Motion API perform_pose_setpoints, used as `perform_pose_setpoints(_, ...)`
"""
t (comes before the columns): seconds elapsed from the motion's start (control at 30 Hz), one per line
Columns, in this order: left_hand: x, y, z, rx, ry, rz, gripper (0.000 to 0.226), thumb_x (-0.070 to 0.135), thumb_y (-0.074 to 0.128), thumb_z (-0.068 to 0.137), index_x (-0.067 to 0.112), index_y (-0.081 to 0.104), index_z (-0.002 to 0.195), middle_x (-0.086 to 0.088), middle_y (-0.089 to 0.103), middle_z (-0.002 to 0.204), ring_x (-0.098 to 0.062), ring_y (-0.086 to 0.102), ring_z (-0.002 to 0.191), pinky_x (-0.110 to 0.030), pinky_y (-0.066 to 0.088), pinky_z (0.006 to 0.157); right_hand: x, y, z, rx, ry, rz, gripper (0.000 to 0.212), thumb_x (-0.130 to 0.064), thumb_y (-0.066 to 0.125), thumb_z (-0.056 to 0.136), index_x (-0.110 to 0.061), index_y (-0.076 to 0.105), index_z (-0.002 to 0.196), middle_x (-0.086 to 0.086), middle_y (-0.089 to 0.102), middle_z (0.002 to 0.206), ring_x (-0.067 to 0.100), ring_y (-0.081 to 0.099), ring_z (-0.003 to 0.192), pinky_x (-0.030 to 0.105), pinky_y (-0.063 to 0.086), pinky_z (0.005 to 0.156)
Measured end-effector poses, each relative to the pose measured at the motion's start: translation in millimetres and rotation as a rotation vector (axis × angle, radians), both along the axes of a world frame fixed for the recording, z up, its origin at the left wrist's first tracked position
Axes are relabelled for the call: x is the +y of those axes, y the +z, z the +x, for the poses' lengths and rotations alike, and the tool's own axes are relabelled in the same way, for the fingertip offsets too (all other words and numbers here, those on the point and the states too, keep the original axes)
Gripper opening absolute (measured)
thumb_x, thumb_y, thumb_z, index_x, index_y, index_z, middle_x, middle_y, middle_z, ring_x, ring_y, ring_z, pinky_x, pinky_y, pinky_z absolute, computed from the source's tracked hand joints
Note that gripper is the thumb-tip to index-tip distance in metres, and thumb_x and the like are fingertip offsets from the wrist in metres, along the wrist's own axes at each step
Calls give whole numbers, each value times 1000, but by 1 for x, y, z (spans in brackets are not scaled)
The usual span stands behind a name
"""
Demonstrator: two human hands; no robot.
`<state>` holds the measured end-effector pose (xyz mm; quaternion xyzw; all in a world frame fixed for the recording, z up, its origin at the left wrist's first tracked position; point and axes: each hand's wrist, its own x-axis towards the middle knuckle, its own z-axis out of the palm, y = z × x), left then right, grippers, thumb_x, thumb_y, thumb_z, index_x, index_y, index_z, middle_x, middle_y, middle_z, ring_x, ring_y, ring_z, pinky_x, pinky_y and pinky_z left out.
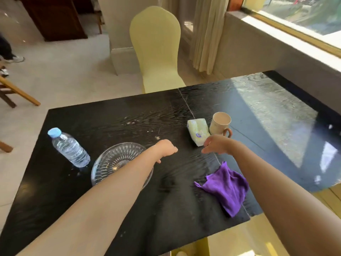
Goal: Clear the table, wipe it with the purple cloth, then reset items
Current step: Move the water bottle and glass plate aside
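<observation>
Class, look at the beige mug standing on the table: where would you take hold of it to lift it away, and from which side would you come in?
Take the mug by its brown handle. The mug stands upright and the handle points toward the person, at the near right, so the right hand, already just in front of it, probably gets the surest grip coming from the near side. The tissue pack crowds its left.

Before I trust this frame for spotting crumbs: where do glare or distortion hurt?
Head view: window sunlight glares off the table at its right half, washing out the grain; the wide lens bows the edges; the glass bowl and water bottle stay readable.
</observation>
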<state>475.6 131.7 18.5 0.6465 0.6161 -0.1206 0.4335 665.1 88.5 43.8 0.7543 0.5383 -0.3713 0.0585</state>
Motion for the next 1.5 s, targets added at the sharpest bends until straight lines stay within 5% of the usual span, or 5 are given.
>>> perform_pose_setpoints(0.2, -16, 9, -78, 24, 54, 16, 32, 32, 45, 94, 7, 55, 111, -9, 56, 117, -26, 61, 100, -39, 54, 86, 0, 10, -78, -29, 264, -100, 51, -38, 54, 92, -6, 50, 131, 12, 54, 123, 27, 56, 104, 40, 52, 93)
perform_pose_setpoints(0.5, -28, 20, -198, 78, 199, -85, 53, 37, 49, 92, 11, 42, 138, -9, 54, 135, -25, 59, 115, -45, 48, 94, 20, -3, -179, -70, 433, -188, 63, -56, 42, 91, -9, 48, 132, -2, 48, 78, 21, 55, 83, 41, 54, 91)
perform_pose_setpoints(0.67, -25, 12, -260, 101, 267, -138, 57, 40, 51, 91, 13, 38, 140, -9, 53, 137, -25, 57, 118, -44, 46, 95, 36, -26, -220, -190, 495, -170, 66, -53, 41, 94, -6, 41, 140, 10, 60, 113, 23, 57, 86, 33, 51, 82)
perform_pose_setpoints(0.77, -17, -1, -290, 110, 339, -126, 61, 46, 54, 88, 14, 40, 138, -9, 53, 135, -25, 56, 117, -41, 45, 89, 40, -47, -231, -278, 508, -166, 62, -47, 42, 95, -8, 38, 143, 12, 48, 141, 30, 53, 121, 38, 43, 101)
perform_pose_setpoints(1.5, 62, -63, -339, -346, 707, 401, 73, 23, 76, 77, 19, 31, 133, -4, 48, 132, -18, 51, 118, -34, 44, 95, 47, -153, -222, -231, -172, -41, 32, -16, 51, 91, 0, 52, 118, 18, 60, 117, 35, 61, 103, 37, 47, 74)
